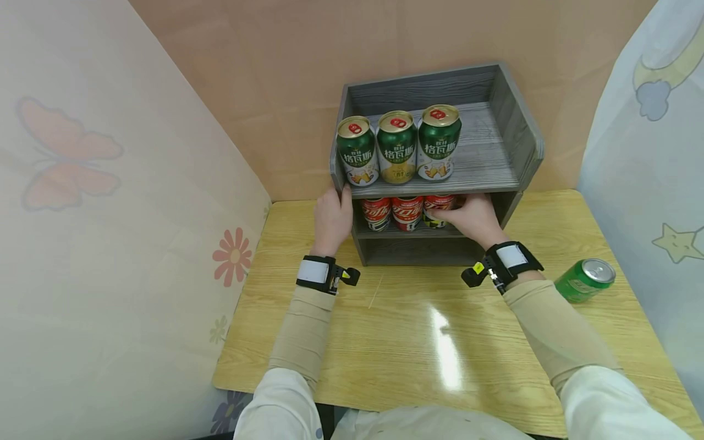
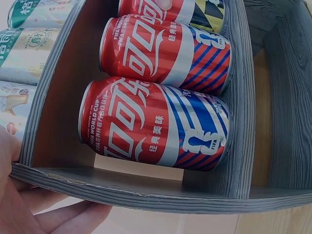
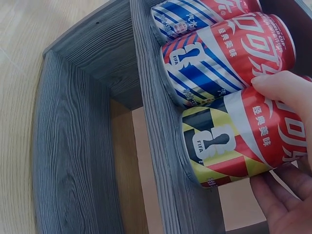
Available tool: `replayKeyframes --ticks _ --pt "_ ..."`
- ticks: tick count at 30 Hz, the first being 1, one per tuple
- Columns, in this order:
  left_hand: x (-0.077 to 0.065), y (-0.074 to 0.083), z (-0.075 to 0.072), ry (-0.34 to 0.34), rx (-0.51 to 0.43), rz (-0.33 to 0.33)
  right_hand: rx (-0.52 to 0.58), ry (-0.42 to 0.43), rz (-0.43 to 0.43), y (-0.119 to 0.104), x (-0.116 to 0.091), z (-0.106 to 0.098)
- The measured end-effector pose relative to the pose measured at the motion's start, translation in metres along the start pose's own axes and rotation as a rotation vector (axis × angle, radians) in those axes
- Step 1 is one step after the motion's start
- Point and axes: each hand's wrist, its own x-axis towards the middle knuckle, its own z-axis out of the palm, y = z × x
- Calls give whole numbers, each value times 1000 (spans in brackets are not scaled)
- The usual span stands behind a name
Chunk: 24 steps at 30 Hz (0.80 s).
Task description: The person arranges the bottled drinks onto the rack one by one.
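Note:
My left hand [image 1: 332, 220] grips the left side panel of a grey wooden shelf [image 1: 489, 150], its thumb at the upper board and the fingers outside the panel. Inside the middle level, my right hand [image 1: 477, 218] holds the rightmost red cola can [image 3: 243, 139], thumb on one side and fingers on the other. That can has a yellow and black checkered base and stands upright on the board. Left of it, two more red cola cans [image 2: 165, 51] with blue-striped bases stand in the same row, close together.
Three green and white drink cans [image 1: 397, 146] stand along the left of the upper level. A green can [image 1: 585, 280] is on the wooden table [image 1: 407, 342] beside my right forearm. Patterned sheets [image 1: 165, 244] hang on both sides, and a tan one [image 1: 264, 73] behind the shelf.

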Motion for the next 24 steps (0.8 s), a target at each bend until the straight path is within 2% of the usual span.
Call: replayKeyframes --ticks 3,8,13,24 --pt "0 0 0 1 1 7 -18 -1 2 1 -1 0" --pt "1 1 0 -5 -3 6 -43 -63 -9 4 -6 -4" --pt "1 2 0 -13 -4 2 -95 -111 32 2 -19 -16" --pt "-1 2 -2 -8 -2 -4 -65 -227 31 -1 -47 -44"
